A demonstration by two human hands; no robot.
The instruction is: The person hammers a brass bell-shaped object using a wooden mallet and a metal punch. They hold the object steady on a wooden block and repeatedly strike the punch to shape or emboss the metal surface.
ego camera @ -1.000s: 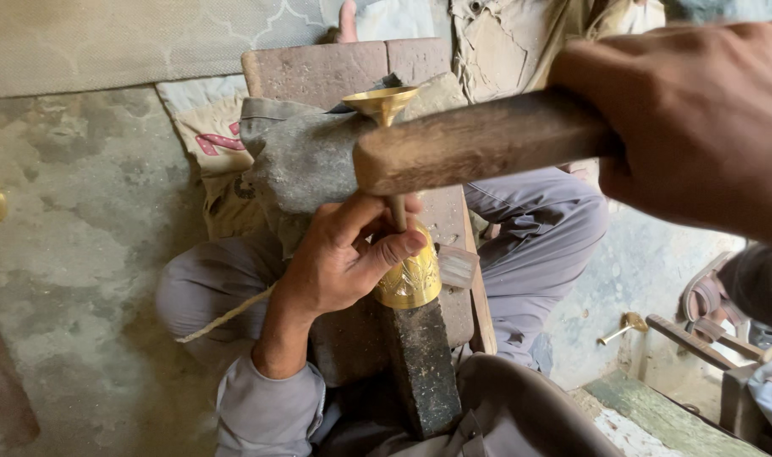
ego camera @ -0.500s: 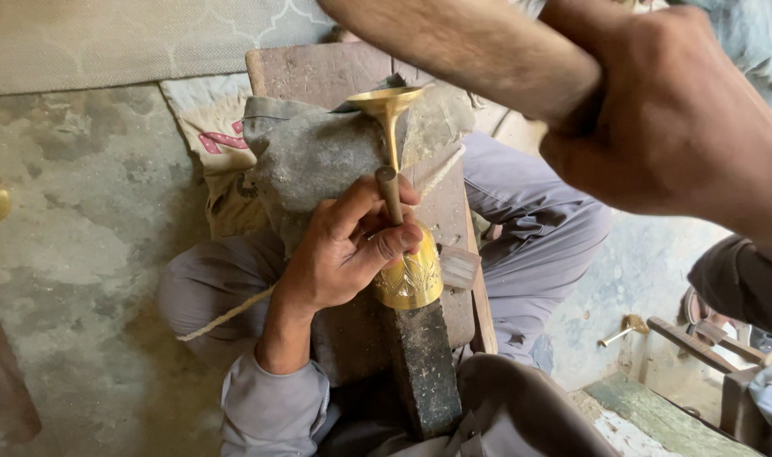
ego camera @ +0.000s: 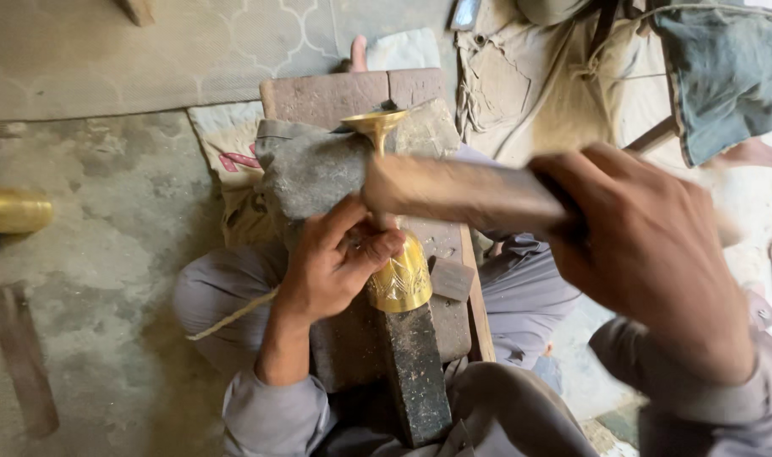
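A brass goblet lies on its side over a dark iron bar [ego camera: 415, 372]. Its engraved cup [ego camera: 400, 279] rests on the bar and its flared foot [ego camera: 374, 123] points away from me. My left hand [ego camera: 335, 262] is closed around a thin punch set against the goblet near the cup. My right hand [ego camera: 656, 254] grips a wooden mallet [ego camera: 453, 190], blurred with motion, just above the left hand and the punch.
A grey stone block [ego camera: 310, 173] and reddish wooden boards [ego camera: 352, 93] lie under the work, between my knees. Another brass piece [ego camera: 13, 210] sits at the left edge on the concrete floor. Crumpled cloth [ego camera: 724, 76] and sacking lie at the upper right.
The mallet in my right hand rose toward the top of the view and has now swung back down over the punch. My left hand and the goblet have stayed put.
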